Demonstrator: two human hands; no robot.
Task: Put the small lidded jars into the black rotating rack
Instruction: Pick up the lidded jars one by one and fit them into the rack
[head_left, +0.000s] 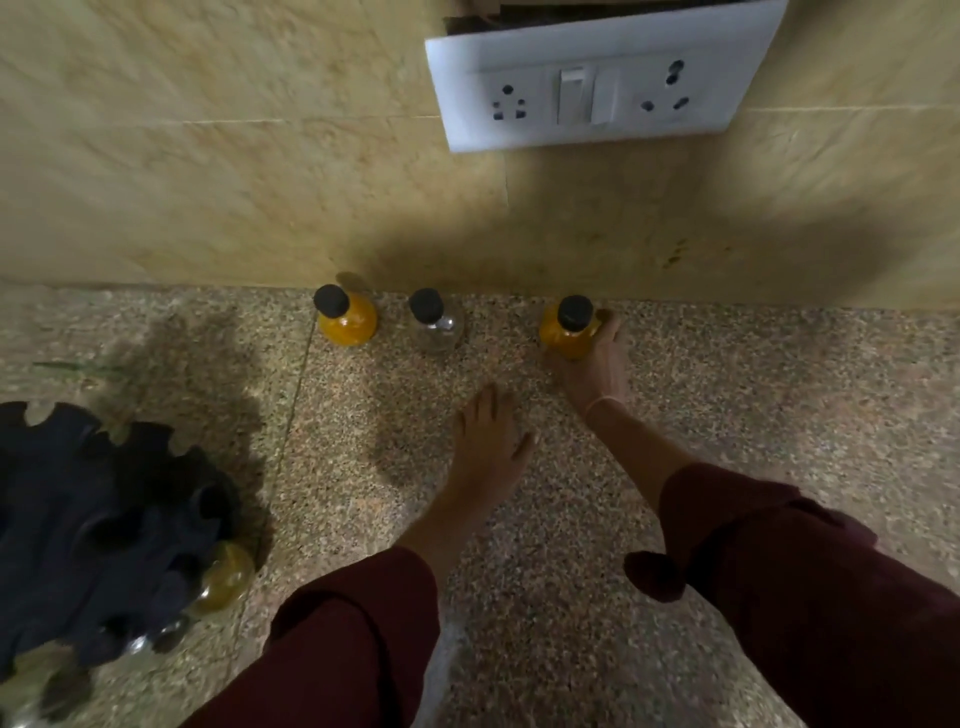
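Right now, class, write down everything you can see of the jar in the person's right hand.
The jar is small and round-bodied, seemingly clear glass, filled with orange-yellow contents and closed by a black lid. It stands upright on the speckled counter close to the wall. The right hand grips its body.

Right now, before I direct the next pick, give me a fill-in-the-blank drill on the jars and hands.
1. The right hand grips the orange jar at the ____ end of the row of three.
2. The clear jar stands in the ____ of that row.
3. The black rack lies to the ____ of the left hand.
4. The left hand holds ____.

Missing words: right; middle; left; nothing.
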